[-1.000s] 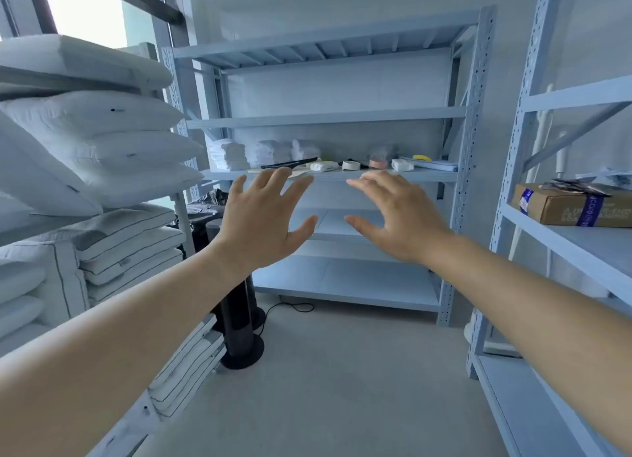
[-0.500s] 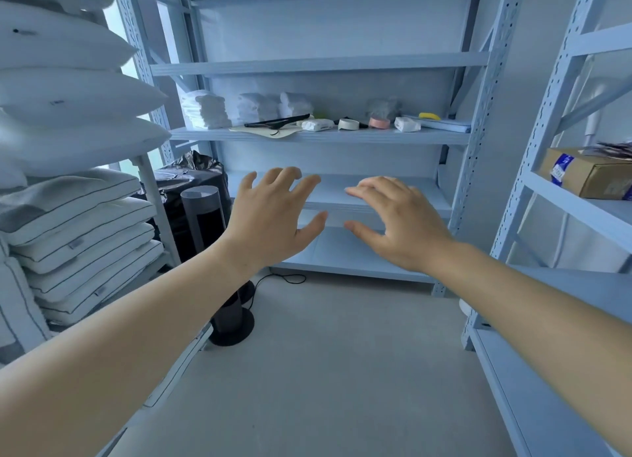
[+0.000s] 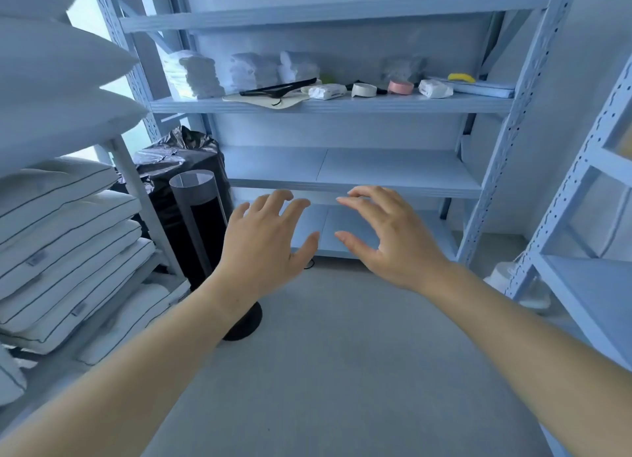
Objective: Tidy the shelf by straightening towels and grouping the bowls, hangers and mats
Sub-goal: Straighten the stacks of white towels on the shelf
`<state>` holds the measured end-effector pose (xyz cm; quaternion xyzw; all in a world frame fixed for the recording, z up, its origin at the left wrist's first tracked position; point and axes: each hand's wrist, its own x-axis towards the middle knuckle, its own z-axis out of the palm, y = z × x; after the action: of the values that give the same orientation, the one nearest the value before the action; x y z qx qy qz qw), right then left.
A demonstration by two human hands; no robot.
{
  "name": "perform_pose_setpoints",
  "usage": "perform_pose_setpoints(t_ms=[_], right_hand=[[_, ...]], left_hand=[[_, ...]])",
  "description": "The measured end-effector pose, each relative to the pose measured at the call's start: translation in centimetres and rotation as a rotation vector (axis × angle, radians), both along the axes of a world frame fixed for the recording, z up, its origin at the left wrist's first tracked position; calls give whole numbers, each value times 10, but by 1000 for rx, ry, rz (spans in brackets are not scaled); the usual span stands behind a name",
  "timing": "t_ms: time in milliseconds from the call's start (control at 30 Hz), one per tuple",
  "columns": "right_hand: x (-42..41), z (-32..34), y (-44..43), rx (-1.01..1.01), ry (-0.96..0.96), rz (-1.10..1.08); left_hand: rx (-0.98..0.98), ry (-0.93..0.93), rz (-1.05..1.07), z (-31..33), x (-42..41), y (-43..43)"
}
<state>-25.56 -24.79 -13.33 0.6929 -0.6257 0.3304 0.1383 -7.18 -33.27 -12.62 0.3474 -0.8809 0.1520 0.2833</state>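
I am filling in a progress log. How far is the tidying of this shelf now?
Nothing looks done yet. In hand: nothing; the left hand and right hand are open, empty and short of the shelf. To do: straighten the towels, move the black hanger lying across a mat, and bring together the white bowl and pink bowl, which sit apart.

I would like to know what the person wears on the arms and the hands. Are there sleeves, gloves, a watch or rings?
Nothing worn shows in this view. The left hand and the right hand are bare, without gloves or rings. The left forearm and the right forearm are bare too: no sleeve, watch or bracelet up to the picture's edge.
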Motion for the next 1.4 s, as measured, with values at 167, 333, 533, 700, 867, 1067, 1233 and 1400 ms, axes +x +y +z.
perform_pose_setpoints(t_ms=[167,333,533,700,867,1067,1233,1400], right_hand=[[-19,-14,-49,57,-3,-2],[-48,-33,-119,88,-3,15],[-108,-45,-215,88,-37,69],[-170,-53,-291,74,-74,90],[-208,-61,-365,107,-88,115],[-207,-63,-472,162,-55,230],[-200,-63,-573,165,47,256],[-199,-41,-684,180,117,269]], left_hand=[[22,-3,-3,-12,-14,-51],[28,7,9,-24,-36,-114],[77,9,8,-34,-91,-203],[135,-47,36,-47,-149,-276],[160,-79,102,-51,-183,-344],[209,-66,219,-53,-178,-430],[209,-22,258,-58,-177,-524],[182,-8,262,-39,-178,-634]])
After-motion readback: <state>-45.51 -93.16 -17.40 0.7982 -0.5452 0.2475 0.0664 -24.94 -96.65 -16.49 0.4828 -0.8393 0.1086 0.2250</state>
